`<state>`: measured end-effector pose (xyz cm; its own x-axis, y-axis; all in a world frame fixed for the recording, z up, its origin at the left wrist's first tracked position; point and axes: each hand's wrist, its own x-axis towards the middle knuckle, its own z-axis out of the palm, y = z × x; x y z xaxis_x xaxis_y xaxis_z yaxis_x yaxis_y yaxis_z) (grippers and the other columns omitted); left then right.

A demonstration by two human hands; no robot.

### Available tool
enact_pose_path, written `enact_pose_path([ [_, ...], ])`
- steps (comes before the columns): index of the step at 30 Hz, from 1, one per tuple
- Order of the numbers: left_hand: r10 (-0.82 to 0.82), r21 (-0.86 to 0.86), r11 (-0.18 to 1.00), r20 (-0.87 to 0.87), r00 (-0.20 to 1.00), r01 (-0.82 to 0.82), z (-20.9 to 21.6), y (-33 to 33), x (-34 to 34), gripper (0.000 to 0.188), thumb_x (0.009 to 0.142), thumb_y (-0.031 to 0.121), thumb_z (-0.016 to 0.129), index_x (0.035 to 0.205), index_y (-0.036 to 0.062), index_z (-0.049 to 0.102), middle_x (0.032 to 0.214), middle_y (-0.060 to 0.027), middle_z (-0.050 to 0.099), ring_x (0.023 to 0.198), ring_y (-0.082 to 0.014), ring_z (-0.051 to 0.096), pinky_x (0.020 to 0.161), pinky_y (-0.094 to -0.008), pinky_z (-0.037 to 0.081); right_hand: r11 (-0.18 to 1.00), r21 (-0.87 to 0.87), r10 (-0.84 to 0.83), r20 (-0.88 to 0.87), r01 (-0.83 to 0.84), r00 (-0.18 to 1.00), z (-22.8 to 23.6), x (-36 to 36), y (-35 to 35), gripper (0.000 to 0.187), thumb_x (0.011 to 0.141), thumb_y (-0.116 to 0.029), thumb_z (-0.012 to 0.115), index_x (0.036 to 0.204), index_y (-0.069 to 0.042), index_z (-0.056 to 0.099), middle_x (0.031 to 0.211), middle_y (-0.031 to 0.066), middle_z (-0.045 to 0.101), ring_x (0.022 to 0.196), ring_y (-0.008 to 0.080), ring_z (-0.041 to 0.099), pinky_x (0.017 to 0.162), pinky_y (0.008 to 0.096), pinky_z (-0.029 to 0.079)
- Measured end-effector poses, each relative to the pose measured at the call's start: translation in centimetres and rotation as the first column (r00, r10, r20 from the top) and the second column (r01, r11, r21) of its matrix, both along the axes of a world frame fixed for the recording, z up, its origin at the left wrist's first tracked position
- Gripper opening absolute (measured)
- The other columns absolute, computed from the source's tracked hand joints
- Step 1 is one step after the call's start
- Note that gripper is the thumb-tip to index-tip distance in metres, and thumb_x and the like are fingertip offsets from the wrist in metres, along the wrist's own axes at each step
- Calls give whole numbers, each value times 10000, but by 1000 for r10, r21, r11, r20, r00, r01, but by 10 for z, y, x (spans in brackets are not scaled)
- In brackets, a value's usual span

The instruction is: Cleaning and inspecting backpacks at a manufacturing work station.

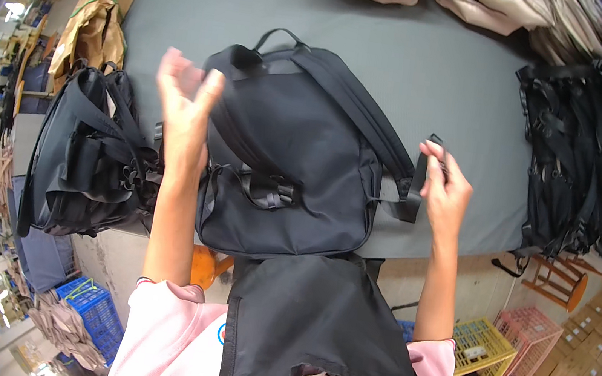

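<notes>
A black backpack lies on the grey table in front of me, its shoulder straps facing up and its top handle pointing away. My left hand is over the backpack's left edge beside one shoulder strap, thumb and fingers apart; its fingertips are somewhat blurred, and it holds nothing I can see. Off the right side of the backpack, my right hand pinches a black webbing strap, with a small dark end showing above the fingers. That strap hangs by the lower end of the right shoulder strap.
More black backpacks stand at the table's left, beside a brown paper bag. Black straps or bags are piled at the right; beige bags lie at the far edge. Below are yellow and blue crates and a wooden stool.
</notes>
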<state>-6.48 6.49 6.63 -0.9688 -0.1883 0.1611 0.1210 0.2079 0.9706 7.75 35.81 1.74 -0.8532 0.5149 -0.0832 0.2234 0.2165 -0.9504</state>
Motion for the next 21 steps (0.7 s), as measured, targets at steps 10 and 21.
enact_pose_path([
  [10, -474, 672, 720, 290, 832, 176, 48, -82, 5, 543, 906, 198, 599, 1367, 52, 351, 751, -48, 550, 483, -43, 466, 390, -161, 351, 842, -255, 512, 102, -475, 853, 30, -44, 6, 281, 797, -124, 706, 1010, 27, 603, 786, -18, 589, 685, 46, 516, 603, 205, 427],
  [21, -581, 658, 723, 414, 701, 210, 5, -72, 0, 631, 901, 149, 607, 1438, 87, 281, 757, -103, 610, 474, -90, 518, 412, -185, 391, 510, -839, 181, -112, -191, 977, 68, -81, -19, 346, 932, -134, 571, 1232, 10, 477, 634, -54, 482, 366, -7, 302, 320, 158, 218],
])
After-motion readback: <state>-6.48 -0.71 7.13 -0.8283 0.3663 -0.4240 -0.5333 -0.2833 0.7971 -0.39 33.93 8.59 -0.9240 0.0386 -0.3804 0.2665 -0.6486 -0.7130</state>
